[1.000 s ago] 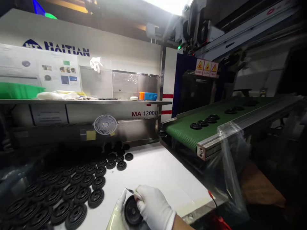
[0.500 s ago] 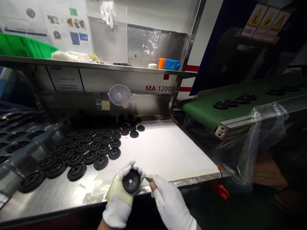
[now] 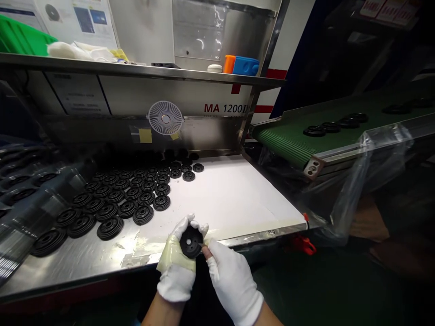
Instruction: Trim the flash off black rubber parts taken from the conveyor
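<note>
My left hand (image 3: 177, 258), in a white glove with a yellowish patch over the palm side, grips a black ridged plastic wheel (image 3: 191, 242) by its rim. The wheel's face, with a pale centre hole, is turned up toward me. My right hand (image 3: 231, 276), also gloved but with the thumb tip bare, is closed on a small blade (image 3: 201, 245). Only the blade's tip shows, at the wheel's right edge; its handle is hidden in the glove. Both hands are just off the table's front edge. Many similar black wheels (image 3: 128, 208) lie in rows on the left of the table.
White sheeting (image 3: 234, 199) covers the right part of the metal table. Behind stand a small round fan (image 3: 165, 117) and a shelf (image 3: 190, 74) bearing a blue box (image 3: 246, 66). On the right, a green conveyor (image 3: 288, 138) carries more wheels. Clear stacked trays (image 3: 50, 213) stand at left.
The blade in my right hand has come in to the wheel's edge. The wheel has turned slightly in my left hand. My view has tilted downward.
</note>
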A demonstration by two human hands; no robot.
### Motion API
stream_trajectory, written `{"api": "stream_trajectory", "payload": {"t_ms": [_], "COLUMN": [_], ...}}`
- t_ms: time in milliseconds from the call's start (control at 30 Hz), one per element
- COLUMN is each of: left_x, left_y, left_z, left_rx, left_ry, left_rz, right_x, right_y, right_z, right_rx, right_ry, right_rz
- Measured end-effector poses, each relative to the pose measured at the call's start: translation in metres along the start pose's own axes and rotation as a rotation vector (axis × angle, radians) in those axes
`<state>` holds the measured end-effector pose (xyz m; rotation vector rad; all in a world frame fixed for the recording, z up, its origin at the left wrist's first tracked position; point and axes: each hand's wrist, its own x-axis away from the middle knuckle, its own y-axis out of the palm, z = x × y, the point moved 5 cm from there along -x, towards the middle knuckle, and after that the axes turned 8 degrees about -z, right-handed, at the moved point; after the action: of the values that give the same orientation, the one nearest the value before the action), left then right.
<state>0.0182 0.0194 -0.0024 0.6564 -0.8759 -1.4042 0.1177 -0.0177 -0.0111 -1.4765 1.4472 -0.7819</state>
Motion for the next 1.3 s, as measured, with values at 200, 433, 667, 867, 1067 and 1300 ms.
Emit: {"api": "stream_trajectory", "payload": {"t_ms": [200,433,667,867,1067,1300], "left_x": [-0.013,0.000,-0.007,-0.007,-0.005,-0.014], "left_y": [-0.014,-0.017,-0.018,-0.017,-0.016,-0.015], "left_z": [-0.005,0.000,-0.003,0.001,0.003,-0.002], "left_rx": [0.061,-0.004,-0.047,-0.046,-0.078,0.040], "left_ry": [-0.017,-0.203,-0.015,0.104,0.132,0.133], "left_rz": [-0.012,-0.145,-0.050,0.007,-0.043,-0.051], "right_x": [0.004,0.004,0.008,0.008,0.003,0.006], "right_y": [0.005,0.007,0.012,0.013,0.008,0.015], "right_z": [-0.010,-0.005,-0.007,-0.016,-0.008,-0.017], "right_rx": [-0.031,-0.102,-0.039,-0.050,-0.111,-0.051], "right_ry": [0.000,-0.002,0.020,-0.034,0.012,-0.010], "right_rz": [0.023,-0.024,0.098,0.140,0.119,0.129]}}
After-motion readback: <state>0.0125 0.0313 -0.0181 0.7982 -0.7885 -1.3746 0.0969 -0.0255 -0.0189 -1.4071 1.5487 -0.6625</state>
